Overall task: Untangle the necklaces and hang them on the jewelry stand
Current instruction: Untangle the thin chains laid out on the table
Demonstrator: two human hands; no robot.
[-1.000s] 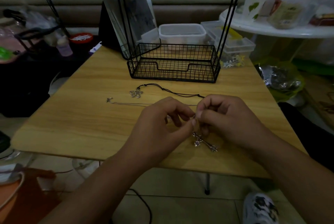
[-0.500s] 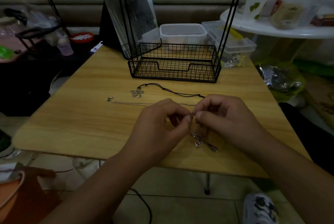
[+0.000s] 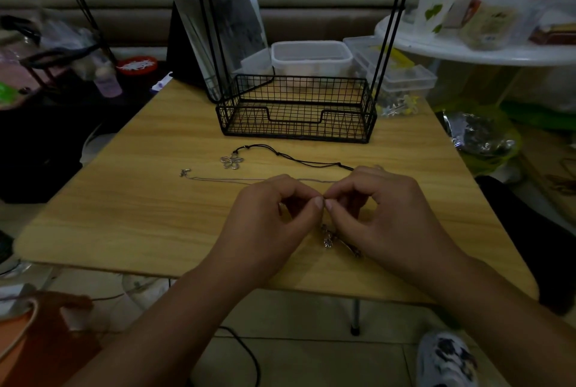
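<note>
Over the wooden table (image 3: pixel 131 218), my left hand (image 3: pixel 268 224) and my right hand (image 3: pixel 386 215) meet fingertip to fingertip and pinch a thin silver chain (image 3: pixel 237 180) that runs left to a small clasp (image 3: pixel 184 172). A cross pendant (image 3: pixel 330 238) lies under the hands, partly hidden. A black cord necklace (image 3: pixel 299 160) with a flower pendant (image 3: pixel 231 162) lies just beyond, its right end passing behind my right hand. The black wire jewelry stand (image 3: pixel 296 112), a basket with tall uprights, stands at the back of the table.
A leaning mirror (image 3: pixel 224 18) stands behind the basket's left side. Clear plastic boxes (image 3: pixel 311 57) sit at the back. A white round table (image 3: pixel 480 49) with clutter is at the right. Bags and bottles crowd the left floor.
Both hands stay at the same spot, fingertips working the chain. The fingers have shifted slightly; the cross pendant and the cord necklace have not moved.
</note>
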